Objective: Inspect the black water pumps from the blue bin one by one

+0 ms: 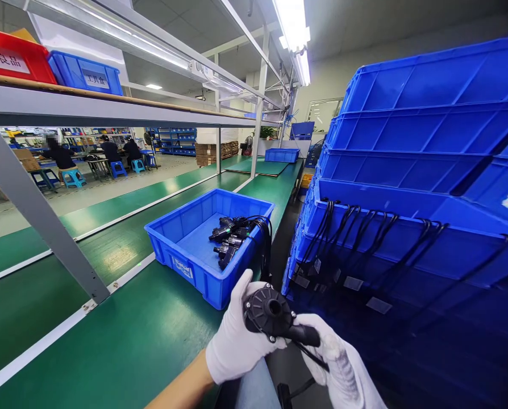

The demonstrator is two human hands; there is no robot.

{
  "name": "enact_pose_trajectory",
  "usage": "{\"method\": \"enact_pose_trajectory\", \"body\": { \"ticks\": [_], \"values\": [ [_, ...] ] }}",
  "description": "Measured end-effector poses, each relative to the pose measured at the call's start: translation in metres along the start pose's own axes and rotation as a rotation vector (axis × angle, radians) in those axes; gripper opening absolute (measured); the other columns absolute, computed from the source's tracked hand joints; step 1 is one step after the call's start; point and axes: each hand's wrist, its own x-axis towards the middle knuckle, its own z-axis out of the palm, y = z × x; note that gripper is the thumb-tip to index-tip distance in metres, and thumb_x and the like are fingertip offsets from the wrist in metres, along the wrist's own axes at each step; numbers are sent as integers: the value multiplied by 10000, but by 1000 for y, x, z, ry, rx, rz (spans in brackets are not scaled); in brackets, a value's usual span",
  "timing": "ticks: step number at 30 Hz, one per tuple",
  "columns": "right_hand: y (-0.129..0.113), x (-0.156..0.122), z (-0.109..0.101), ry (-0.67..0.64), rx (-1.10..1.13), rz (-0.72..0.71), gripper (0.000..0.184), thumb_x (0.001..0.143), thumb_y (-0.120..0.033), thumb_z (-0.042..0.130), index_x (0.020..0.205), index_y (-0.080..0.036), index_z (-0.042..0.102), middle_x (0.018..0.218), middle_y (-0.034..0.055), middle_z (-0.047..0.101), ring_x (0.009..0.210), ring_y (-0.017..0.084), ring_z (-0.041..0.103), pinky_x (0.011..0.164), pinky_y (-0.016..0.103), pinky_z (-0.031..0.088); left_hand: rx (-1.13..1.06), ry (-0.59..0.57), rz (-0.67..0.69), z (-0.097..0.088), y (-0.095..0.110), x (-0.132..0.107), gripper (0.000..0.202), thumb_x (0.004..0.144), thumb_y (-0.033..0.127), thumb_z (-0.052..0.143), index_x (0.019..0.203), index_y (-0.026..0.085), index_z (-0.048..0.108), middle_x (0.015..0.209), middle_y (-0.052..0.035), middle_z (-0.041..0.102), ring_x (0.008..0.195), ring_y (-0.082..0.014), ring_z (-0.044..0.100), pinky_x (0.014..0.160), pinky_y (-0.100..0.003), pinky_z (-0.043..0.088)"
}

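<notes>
In white gloves, both my hands are at the lower right of the head view. My left hand [241, 335] is wrapped round the body of a black water pump [270, 311], whose round ribbed face and centre port are turned towards me. The pump's side outlet points right, beside my right hand [337, 358]. The fingers of my right hand are curled about the pump's black cable [310, 355], close to the outlet; part of that grip is hidden. Just beyond my hands, a blue bin [181, 250] on the green bench holds several similar black pumps [228, 241], their cables draped over its right rim.
To the right rise stacked blue crates [407, 130], with several black cables [377, 227] hanging over one crate's edge. A slanted metal post [45, 199] meets the green bench [160, 335]. Another blue bin [282, 154] stands farther along. People sit at tables far left.
</notes>
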Motion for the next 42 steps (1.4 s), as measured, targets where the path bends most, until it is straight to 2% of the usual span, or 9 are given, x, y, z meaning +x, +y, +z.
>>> {"method": "enact_pose_trajectory", "body": {
  "ticks": [5,7,11,17,23,26,32,35,42],
  "values": [
    [-2,-1,2,-9,35,26,760,1008,-800,220,1120,-197,668,934,98,638,790,185,552,757,280,489,-39,1,-61,0,2,0,1096,788,188,868,1574,285,110,1431,-150,513,1229,-227,651,1129,-417,489],
    [-3,-1,2,-14,53,28,777,995,-824,208,1134,-205,657,962,97,651,827,192,562,761,273,486,-45,4,-63,0,2,1,1092,790,198,869,1570,276,109,1422,-153,520,1210,-221,661,1114,-403,501],
    [-3,-2,3,-44,75,36,754,997,-825,203,1190,-218,608,1045,98,653,919,197,572,609,227,400,-75,4,-109,0,2,1,1091,781,203,867,1560,226,103,1422,-182,517,1205,-234,658,1106,-404,504],
    [-2,-2,4,-38,68,54,749,1001,-816,214,1187,-212,615,901,71,612,749,165,505,705,253,455,-72,8,-120,1,4,0,1074,801,281,864,1558,215,103,1420,-180,512,1240,-233,633,1135,-414,472],
    [-6,-2,3,3,54,50,788,977,-837,256,1122,-191,684,892,106,653,779,206,591,694,267,510,-41,-1,-151,2,7,2,1082,775,231,859,1543,196,98,1422,-198,516,1245,-247,637,1144,-422,478],
    [-4,-2,2,-3,41,31,771,994,-823,224,1136,-213,674,970,103,677,870,212,632,791,271,531,-48,0,-142,2,7,2,1081,776,213,860,1544,207,100,1427,-192,517,1242,-241,641,1144,-415,481],
    [-2,-2,3,-10,21,48,755,1014,-795,197,1157,-211,652,981,103,670,879,205,629,730,245,515,-48,0,-140,3,6,1,1074,776,175,847,1547,217,100,1421,-190,521,1218,-244,650,1136,-441,483],
    [-3,-2,4,5,20,38,734,1024,-782,200,1144,-213,649,975,95,669,891,205,634,812,261,523,-70,-2,-129,3,7,1,1067,786,179,850,1547,219,104,1420,-177,525,1197,-221,659,1123,-409,492],
    [6,-4,0,4,25,59,705,1032,-765,215,1177,-224,645,1051,97,685,929,202,642,828,251,530,-43,5,-117,4,7,1,1054,794,168,846,1546,230,110,1413,-170,526,1207,-222,655,1118,-407,495]
  ]
}}
